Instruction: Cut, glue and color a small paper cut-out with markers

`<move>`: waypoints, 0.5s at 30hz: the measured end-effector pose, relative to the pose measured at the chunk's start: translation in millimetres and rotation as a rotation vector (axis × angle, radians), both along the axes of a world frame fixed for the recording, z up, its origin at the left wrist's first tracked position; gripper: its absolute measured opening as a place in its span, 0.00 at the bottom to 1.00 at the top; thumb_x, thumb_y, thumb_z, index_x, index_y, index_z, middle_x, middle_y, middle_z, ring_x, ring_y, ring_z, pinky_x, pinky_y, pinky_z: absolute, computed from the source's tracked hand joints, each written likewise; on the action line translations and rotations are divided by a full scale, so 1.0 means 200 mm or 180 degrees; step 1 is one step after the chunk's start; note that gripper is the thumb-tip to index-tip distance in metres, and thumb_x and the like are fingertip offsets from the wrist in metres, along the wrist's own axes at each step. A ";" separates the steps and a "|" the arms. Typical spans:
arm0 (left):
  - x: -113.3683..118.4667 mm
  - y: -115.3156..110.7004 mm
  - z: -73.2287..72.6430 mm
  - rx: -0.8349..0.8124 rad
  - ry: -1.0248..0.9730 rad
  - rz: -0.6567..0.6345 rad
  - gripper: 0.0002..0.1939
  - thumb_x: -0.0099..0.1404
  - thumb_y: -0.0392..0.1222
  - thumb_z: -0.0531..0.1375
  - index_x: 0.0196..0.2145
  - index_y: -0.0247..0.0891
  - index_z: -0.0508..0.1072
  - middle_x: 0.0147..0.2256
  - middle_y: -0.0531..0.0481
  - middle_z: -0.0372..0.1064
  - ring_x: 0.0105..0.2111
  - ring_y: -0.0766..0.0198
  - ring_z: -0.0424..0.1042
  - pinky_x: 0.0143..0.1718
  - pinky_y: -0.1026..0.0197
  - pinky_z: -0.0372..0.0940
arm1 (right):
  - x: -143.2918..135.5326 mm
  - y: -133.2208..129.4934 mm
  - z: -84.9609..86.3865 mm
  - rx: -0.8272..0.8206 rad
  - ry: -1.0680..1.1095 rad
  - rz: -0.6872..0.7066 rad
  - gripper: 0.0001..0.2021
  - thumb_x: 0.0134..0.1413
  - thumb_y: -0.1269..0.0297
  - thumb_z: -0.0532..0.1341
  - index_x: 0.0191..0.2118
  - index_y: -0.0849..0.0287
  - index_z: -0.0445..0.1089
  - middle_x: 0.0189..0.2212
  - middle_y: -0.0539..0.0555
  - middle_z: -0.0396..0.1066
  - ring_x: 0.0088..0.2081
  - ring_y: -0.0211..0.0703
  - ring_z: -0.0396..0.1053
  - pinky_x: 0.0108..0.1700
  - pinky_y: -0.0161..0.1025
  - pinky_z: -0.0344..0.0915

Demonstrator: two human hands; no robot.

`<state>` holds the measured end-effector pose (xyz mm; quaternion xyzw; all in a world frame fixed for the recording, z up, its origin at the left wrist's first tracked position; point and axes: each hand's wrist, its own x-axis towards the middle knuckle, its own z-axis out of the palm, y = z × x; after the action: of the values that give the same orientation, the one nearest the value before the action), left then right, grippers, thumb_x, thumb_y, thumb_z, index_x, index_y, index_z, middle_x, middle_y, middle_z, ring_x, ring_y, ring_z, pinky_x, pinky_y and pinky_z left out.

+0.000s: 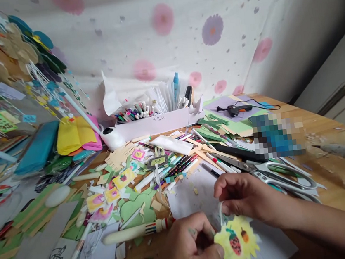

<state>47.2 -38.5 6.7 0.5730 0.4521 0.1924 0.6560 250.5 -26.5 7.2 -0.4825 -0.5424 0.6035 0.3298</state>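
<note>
The left hand [189, 248] is pinching a yellow paper cutout [237, 244] at six o'clock on the counter [325, 128]. The right hand [245, 196] is gripping its white backing strip [221, 211]; peeling slowly should avoid tearing. Scissors [277, 175] are lying at three o'clock.

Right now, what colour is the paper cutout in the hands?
Yellow, with a red strawberry and a brown acorn drawn on the paper cutout; the head view shows it.

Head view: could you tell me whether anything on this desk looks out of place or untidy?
Yes: paper scraps and markers lie strewn over the wooden desk, and open scissors sit loose beside the right hand. Both hands hold a yellow cutout.
</note>
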 end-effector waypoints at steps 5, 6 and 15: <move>0.01 0.01 -0.01 0.0125 -0.0511 -0.0021 0.10 0.51 0.43 0.61 0.30 0.41 0.63 0.25 0.56 0.63 0.25 0.66 0.61 0.28 0.65 0.57 | -0.05 -0.01 0.04 -0.0030 -0.0070 0.0028 0.16 0.44 0.56 0.70 0.28 0.60 0.66 0.20 0.44 0.60 0.22 0.31 0.54 0.25 0.31 0.51; 0.01 0.01 -0.01 0.0225 -0.0371 0.0001 0.10 0.51 0.43 0.61 0.29 0.41 0.63 0.24 0.56 0.63 0.25 0.66 0.60 0.27 0.65 0.56 | -0.07 -0.02 0.05 -0.0067 -0.0095 -0.0025 0.15 0.44 0.56 0.69 0.28 0.61 0.66 0.19 0.44 0.60 0.22 0.31 0.53 0.24 0.32 0.51; -0.03 0.05 -0.06 0.2195 0.0538 0.0256 0.05 0.55 0.36 0.58 0.23 0.41 0.69 0.21 0.54 0.67 0.23 0.64 0.64 0.26 0.64 0.55 | -0.12 -0.07 0.09 -0.0214 0.0879 0.0052 0.17 0.40 0.55 0.71 0.21 0.62 0.68 0.31 0.52 0.66 0.32 0.39 0.64 0.36 0.37 0.59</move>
<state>42.1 -28.0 -5.1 0.7563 0.4354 0.3113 0.3761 226.5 -41.1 25.8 -0.4012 -0.4753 0.6846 0.3800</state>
